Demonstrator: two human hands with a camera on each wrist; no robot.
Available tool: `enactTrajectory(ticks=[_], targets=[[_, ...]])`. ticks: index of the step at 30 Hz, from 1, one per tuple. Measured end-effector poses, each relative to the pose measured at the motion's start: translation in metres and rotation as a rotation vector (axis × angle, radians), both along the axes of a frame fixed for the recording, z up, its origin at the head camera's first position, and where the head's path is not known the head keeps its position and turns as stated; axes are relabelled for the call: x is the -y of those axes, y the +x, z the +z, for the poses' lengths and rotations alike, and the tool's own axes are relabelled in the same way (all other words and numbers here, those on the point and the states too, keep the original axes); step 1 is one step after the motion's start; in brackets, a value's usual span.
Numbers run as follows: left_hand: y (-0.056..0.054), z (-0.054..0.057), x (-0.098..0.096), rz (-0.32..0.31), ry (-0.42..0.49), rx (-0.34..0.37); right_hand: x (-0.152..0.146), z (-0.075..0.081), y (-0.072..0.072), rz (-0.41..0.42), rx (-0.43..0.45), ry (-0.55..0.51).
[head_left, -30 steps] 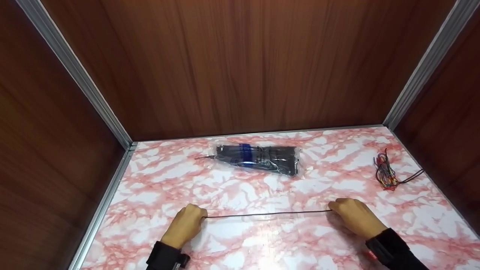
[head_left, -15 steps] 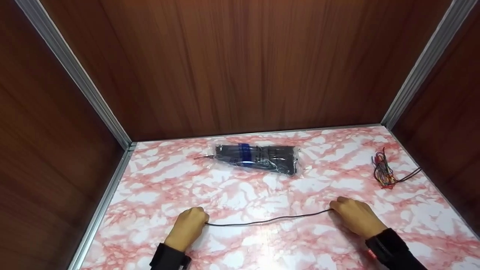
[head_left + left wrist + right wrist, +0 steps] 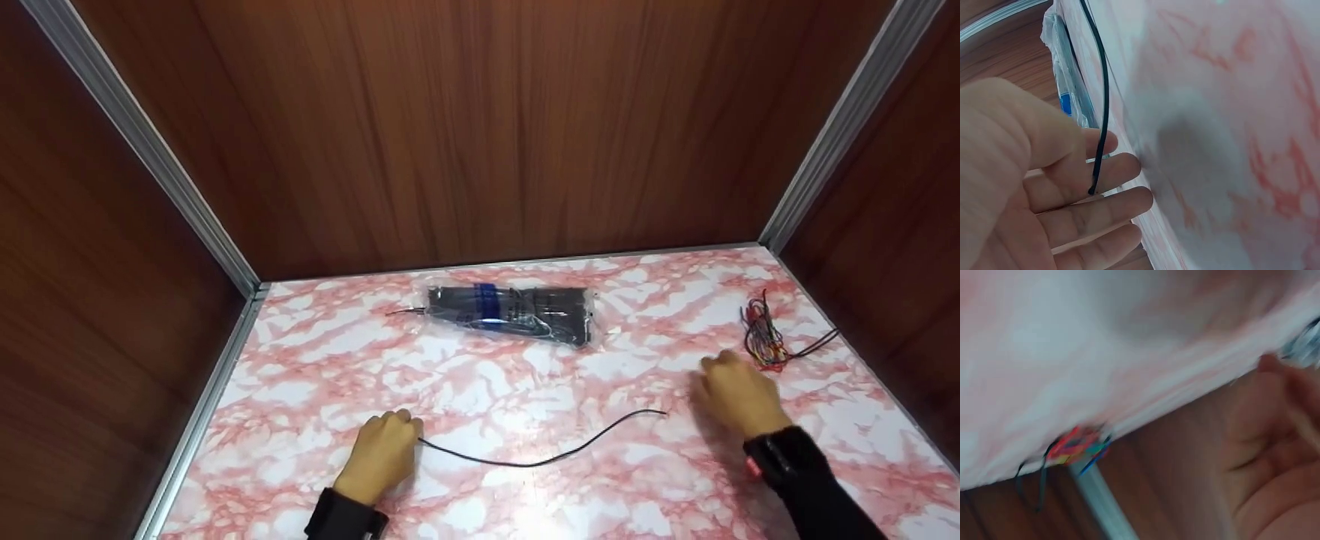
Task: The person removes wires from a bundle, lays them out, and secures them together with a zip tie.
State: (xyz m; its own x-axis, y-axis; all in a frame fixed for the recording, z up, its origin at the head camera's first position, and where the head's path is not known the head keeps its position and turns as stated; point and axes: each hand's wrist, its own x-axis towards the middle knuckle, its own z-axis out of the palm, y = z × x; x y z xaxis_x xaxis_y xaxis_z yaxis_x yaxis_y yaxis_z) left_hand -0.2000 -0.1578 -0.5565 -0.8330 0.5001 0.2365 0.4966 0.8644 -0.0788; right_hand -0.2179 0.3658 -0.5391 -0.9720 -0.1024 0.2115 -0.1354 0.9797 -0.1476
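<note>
A thin black wire (image 3: 529,465) curves across the pink-marbled table, its right end loose. At its left end is my left hand (image 3: 382,454); in the left wrist view the fingers (image 3: 1112,205) are loosely extended, and the bare tip of the wire (image 3: 1104,95) overlaps them without the thumb pressing on it. My right hand (image 3: 739,390), blurred and holding nothing, is over the table at the right, just short of a tied bundle of coloured wires (image 3: 763,337). In the right wrist view the same bundle (image 3: 1078,447) lies apart from the hand (image 3: 1275,455).
A clear plastic bag (image 3: 514,311) of dark strips with a blue band lies toward the back, thin black ends sticking out at its left. Brown wood-look panels (image 3: 480,135) with metal edge rails (image 3: 832,127) enclose the table (image 3: 322,375) at the back and both sides.
The wire, earlier stretched straight between both hands, has slackened into a curve. My right hand has let go of its end and moved away, toward the coloured bundle. My left hand stays nearly in place.
</note>
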Motion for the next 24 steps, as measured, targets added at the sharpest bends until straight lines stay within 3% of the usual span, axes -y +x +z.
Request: enactTrajectory(ticks=[3,5,9,11,17,21,24], targets=[[-0.001,0.001,-0.002,-0.013,0.003,-0.052,-0.019,0.003,-0.011,-0.126,-0.013,-0.027],[-0.002,0.002,-0.004,-0.026,0.004,-0.092,-0.029,0.002,-0.018,-0.178,0.033,-0.049],[-0.003,0.004,-0.007,-0.059,0.016,-0.193,-0.04,-0.004,-0.027,-0.215,0.173,-0.057],[-0.003,0.004,-0.009,-0.077,0.036,-0.249,-0.041,-0.008,-0.028,-0.204,0.191,-0.056],[-0.008,0.01,-0.022,-0.111,0.076,-0.345,-0.024,-0.015,-0.028,-0.091,0.006,-0.064],[-0.013,0.016,-0.044,-0.148,0.074,-0.334,-0.001,-0.011,-0.033,-0.012,-0.129,-0.135],[-0.017,0.019,-0.065,-0.171,0.107,-0.299,0.018,-0.009,-0.041,0.071,-0.163,-0.259]])
